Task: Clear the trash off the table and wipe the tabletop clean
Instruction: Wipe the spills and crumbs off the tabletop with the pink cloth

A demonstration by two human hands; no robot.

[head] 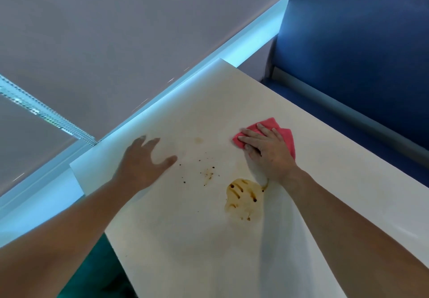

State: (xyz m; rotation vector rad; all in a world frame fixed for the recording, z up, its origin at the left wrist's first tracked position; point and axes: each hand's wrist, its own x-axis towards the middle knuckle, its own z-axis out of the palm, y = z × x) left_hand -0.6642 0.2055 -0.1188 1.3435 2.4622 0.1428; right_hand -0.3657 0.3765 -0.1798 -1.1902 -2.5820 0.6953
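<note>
Our right hand (267,151) presses a pink cloth (286,138) flat, fingers straight, just beyond the brown spill (243,195) on the table (185,239), likely poised to wipe it. Left of the spill, our left hand (141,163) spreads open, seemingly bracing.

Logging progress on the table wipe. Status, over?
Left hand open, blurred, holding nothing. Right hand flat on red cloth. Brown spill and specks on table, not yet wiped. No obstruction seen.

White table (185,239) w/ pink cloth (286,135) flat under right hand (269,151). Brown spill (243,197) just nearside of the grip, dark specks (209,172) to grip's left.
</note>
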